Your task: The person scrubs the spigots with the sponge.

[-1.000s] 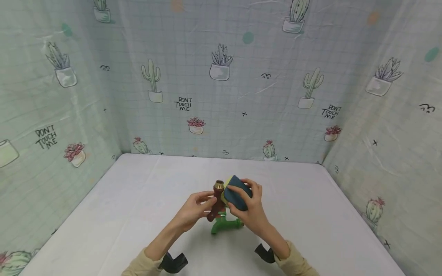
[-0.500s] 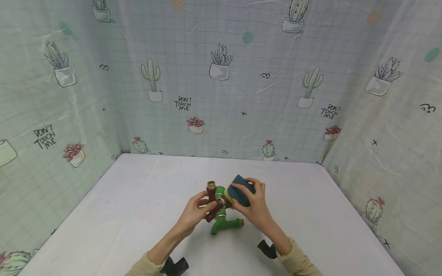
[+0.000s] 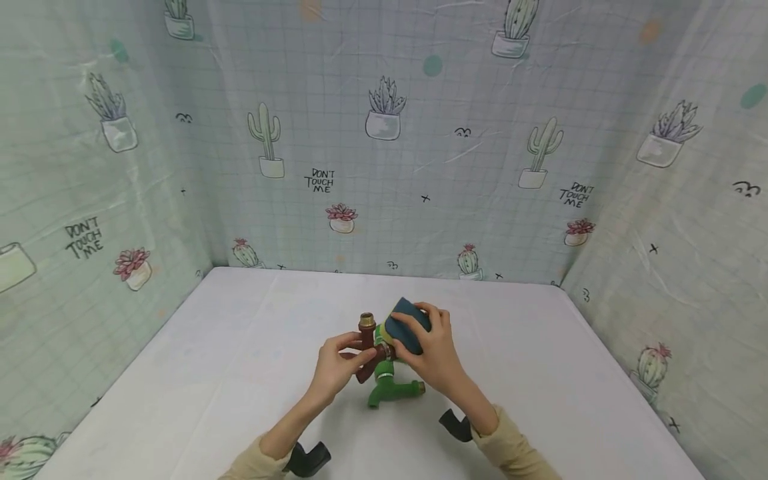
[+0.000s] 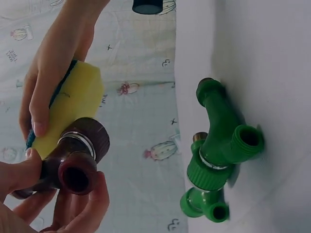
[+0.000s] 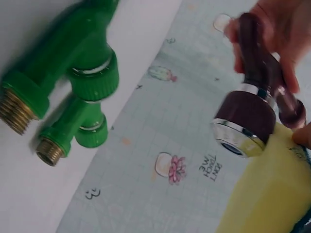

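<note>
My left hand (image 3: 334, 367) holds a brown-red tap (image 3: 367, 340) with a brass threaded end, raised above the table. In the left wrist view the fingers curl round the tap (image 4: 77, 167), its spout opening toward the camera. My right hand (image 3: 443, 350) grips a sponge (image 3: 405, 327) with a dark blue-green scouring side and a yellow side. The yellow side (image 4: 82, 99) touches the tap near its ribbed collar. Below the hands a green tap (image 3: 396, 391) lies on the table. Behind it a second green tap (image 4: 197, 201) is partly hidden in the head view.
A white-covered table (image 3: 240, 400) spreads out around the hands. Patterned cactus cloth (image 3: 384, 167) hangs behind it and along both sides. Black devices (image 3: 309, 460) sit at the wrists.
The brown-red tap has shifted left and turned, uncovering part of the rear green tap. The sponge has moved slightly right, then back left and up along the tap.
</note>
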The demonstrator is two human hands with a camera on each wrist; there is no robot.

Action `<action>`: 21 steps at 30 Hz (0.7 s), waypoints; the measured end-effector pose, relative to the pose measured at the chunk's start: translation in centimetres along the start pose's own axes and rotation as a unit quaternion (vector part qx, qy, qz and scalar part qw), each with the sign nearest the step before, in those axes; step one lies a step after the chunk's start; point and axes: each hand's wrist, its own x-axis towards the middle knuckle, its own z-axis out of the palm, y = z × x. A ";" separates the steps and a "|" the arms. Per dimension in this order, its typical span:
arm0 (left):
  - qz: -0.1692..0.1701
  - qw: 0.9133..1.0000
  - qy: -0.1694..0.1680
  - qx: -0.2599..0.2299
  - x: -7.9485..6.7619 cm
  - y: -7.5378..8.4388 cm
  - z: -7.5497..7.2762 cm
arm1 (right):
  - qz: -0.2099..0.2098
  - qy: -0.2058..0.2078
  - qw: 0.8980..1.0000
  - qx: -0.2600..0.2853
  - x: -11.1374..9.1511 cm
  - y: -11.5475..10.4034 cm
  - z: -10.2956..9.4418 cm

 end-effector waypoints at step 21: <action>-0.162 0.970 0.045 -0.177 0.6 1.6 -1.2 | -0.165 0.031 0.985 -0.037 -4.0 3.1 0.3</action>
